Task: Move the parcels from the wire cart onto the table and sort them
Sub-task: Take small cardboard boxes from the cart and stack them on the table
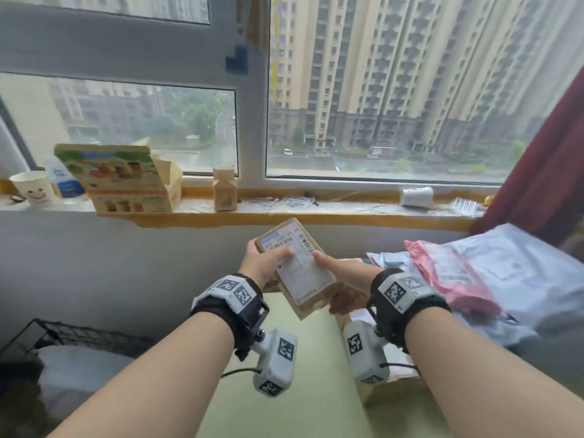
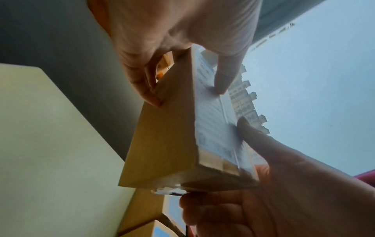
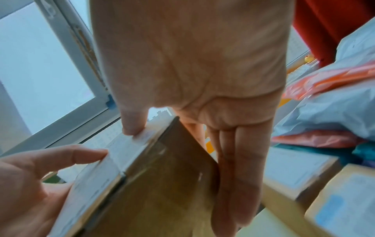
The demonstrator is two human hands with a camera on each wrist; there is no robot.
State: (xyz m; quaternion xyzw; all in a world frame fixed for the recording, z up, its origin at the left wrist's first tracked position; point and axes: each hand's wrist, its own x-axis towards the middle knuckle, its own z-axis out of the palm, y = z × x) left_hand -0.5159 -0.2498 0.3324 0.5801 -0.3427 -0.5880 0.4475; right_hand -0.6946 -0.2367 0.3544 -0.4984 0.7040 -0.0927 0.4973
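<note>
Both forearms reach in from the near edge, wrist cameras strapped on. Left hand (image 1: 264,263) and right hand (image 1: 343,281) hold one small cardboard parcel (image 1: 297,267) in the air above the far end of the pale green tabletop (image 1: 284,390), label face up. Left fingers (image 2: 150,89) curl under the box, thumb pressed on the label; right fingers (image 3: 233,184) lie straight and together along its underside, thumb pinching the label edge. Right of the hands: more cardboard boxes (image 3: 294,173), then a heap of pink and grey-blue mailer bags (image 1: 493,273). Near left, low down: black wire cart (image 1: 72,336) with a pale bag inside. Far side: windowsill (image 1: 316,213) with a printed carton, a small box, a smiley cup. Red curtain (image 1: 550,172) at far right.
</note>
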